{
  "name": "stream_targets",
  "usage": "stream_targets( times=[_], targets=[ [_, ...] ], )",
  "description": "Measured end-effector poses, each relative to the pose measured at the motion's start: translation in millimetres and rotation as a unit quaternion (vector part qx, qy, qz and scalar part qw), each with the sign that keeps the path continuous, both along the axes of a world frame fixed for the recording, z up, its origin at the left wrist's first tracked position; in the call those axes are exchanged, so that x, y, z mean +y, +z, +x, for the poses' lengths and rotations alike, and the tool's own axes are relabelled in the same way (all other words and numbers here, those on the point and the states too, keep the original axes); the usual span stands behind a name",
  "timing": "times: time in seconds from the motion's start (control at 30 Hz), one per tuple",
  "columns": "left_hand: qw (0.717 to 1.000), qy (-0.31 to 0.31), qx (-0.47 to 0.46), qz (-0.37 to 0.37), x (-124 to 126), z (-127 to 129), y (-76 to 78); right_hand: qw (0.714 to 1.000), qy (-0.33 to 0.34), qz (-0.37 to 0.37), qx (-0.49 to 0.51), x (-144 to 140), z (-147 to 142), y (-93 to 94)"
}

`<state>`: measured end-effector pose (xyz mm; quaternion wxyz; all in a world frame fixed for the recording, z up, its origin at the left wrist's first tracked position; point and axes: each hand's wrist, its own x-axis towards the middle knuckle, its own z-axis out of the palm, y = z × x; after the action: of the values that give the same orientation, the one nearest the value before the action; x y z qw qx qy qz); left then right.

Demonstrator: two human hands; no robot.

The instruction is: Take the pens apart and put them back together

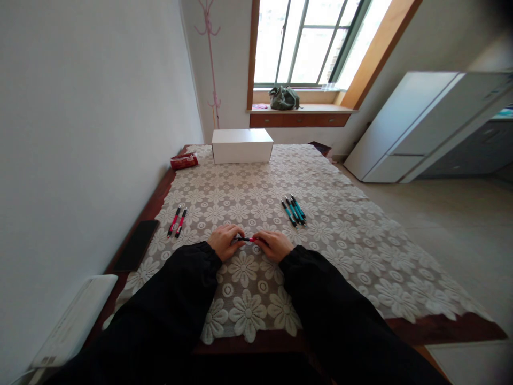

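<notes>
A red and black pen (249, 239) lies sideways between my two hands, low over the lace tablecloth (243, 267). My left hand (225, 240) pinches its black end, and my right hand (274, 244) is closed on the red end; the fingers cover both ends. To the left, two more red and black pens (173, 222) rest side by side on the cloth. Several teal and black pens (294, 210) lie in a group to the right, beyond my right hand.
A white box (242, 147) stands at the table's far end, with a red packet (184, 161) left of it. Along the left edge are a black phone-like slab (137, 245) and a white device (76, 320) by the wall. A white fridge (409, 128) stands at right.
</notes>
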<state>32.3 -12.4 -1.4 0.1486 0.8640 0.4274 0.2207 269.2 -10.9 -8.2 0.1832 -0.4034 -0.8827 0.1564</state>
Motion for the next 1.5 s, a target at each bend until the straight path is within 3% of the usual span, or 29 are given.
stream_targets(
  times=[1.5],
  targets=[
    [1.0,-0.013,-0.003,0.019,0.4,0.6,0.0,1.0,-0.001,0.014,0.003,0.5,0.7,-2.3]
  ],
)
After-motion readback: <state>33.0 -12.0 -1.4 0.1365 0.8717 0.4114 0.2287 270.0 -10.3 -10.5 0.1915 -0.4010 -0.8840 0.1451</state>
